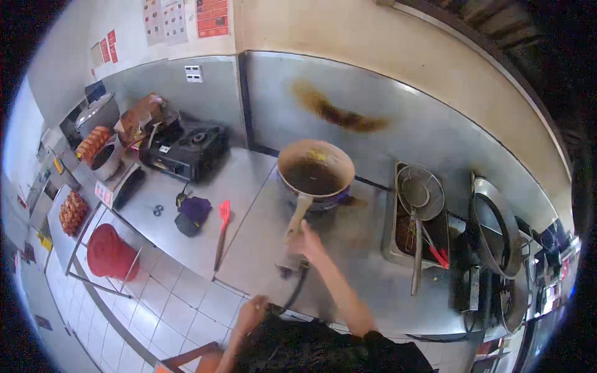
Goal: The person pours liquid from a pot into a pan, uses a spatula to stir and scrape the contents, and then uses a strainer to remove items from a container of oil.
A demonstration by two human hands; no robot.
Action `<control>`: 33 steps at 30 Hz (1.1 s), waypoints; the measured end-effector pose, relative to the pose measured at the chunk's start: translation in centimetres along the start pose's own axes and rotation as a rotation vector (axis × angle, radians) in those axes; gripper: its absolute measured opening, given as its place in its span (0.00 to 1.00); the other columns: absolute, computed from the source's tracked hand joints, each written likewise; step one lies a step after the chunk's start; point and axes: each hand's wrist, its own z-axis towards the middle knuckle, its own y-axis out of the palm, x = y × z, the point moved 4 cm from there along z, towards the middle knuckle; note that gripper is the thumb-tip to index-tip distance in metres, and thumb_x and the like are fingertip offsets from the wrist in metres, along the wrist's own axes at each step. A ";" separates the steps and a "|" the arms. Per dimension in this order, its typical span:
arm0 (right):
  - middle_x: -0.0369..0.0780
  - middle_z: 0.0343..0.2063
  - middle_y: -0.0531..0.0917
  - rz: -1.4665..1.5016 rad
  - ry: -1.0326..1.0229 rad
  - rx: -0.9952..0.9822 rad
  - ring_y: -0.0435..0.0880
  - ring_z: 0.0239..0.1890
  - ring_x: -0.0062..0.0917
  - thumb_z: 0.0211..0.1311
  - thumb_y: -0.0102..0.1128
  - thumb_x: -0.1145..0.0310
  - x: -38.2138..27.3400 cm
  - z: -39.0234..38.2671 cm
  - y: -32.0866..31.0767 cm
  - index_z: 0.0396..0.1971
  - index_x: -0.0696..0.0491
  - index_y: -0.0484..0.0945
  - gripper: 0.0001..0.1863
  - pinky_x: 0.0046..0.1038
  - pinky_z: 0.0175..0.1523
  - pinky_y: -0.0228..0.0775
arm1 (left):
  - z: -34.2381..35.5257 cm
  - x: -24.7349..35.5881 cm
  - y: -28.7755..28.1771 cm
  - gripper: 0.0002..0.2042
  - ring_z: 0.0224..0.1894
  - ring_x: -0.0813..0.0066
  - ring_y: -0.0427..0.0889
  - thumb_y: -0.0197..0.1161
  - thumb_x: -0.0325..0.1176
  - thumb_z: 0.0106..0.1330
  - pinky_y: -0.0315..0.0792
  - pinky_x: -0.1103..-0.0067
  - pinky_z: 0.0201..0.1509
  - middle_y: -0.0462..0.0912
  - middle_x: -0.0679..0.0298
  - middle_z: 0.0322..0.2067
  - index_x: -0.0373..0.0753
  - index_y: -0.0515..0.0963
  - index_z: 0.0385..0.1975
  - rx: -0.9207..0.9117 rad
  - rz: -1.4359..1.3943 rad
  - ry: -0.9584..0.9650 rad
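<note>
My right hand (303, 241) is closed around the pale handle of a deep frying pan (341, 163). The pan sits over a burner (339, 200) that shows a bluish-purple glow under its rim. Inside it the bottom is dark, and yellow bits cling to the far wall. Low in front of my body, at the counter's front edge, my left hand (252, 314) has its fingers curled in. Whether anything is in it cannot be made out. Left of the pan, a red slotted turner (223, 217) with a brown handle lies on the steel counter (249, 248).
A dark purple cloth (194, 211) and a black portable stove (193, 149) are on the left. To the right, a metal tray (390, 239) holds strainers (423, 193) and red-handled tongs (440, 256), beside a large pan (479, 224). A red bucket (111, 252) stands below.
</note>
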 end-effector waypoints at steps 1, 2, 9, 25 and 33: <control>0.40 0.25 0.78 -0.003 -0.004 -0.002 0.79 0.26 0.29 0.66 0.47 0.50 -0.1 1.4 1.9 0.43 0.54 0.69 0.21 0.32 0.27 0.73 | -0.8 -4.5 -0.3 0.11 0.35 0.55 0.82 0.54 0.40 0.63 0.75 0.67 0.41 0.83 0.56 0.32 0.46 0.79 0.41 0.025 0.003 -0.078; 0.39 0.26 0.78 0.071 -0.062 0.047 0.78 0.25 0.29 0.66 0.47 0.50 -0.6 2.5 3.1 0.43 0.54 0.69 0.21 0.33 0.27 0.72 | -1.8 -8.1 -0.7 0.11 0.32 0.56 0.83 0.55 0.40 0.63 0.75 0.68 0.38 0.83 0.56 0.30 0.45 0.79 0.39 0.073 0.028 -0.086; 0.33 0.16 0.67 -0.054 -0.302 0.189 0.67 0.13 0.20 0.67 0.47 0.50 0.8 6.6 4.3 0.39 0.55 0.65 0.21 0.28 0.18 0.64 | -11.8 -34.8 1.9 0.11 0.27 0.62 0.83 0.58 0.41 0.60 0.75 0.71 0.32 0.83 0.56 0.28 0.41 0.80 0.35 0.143 -0.479 -0.694; 0.28 0.12 0.63 -0.076 -0.206 0.040 0.62 0.11 0.14 0.66 0.52 0.54 -1.5 3.1 2.7 0.34 0.51 0.64 0.15 0.20 0.15 0.58 | -1.4 -38.8 1.6 0.13 0.24 0.66 0.82 0.55 0.36 0.61 0.75 0.74 0.23 0.82 0.54 0.26 0.34 0.79 0.39 0.151 -0.537 -0.345; 0.30 0.15 0.66 0.192 -0.027 -0.045 0.62 0.13 0.15 0.64 0.52 0.63 -5.7 0.3 4.0 0.33 0.53 0.68 0.09 0.19 0.17 0.55 | 3.3 -37.1 0.7 0.13 0.20 0.68 0.81 0.56 0.36 0.63 0.76 0.75 0.19 0.83 0.53 0.26 0.34 0.77 0.40 -0.024 -0.793 -0.720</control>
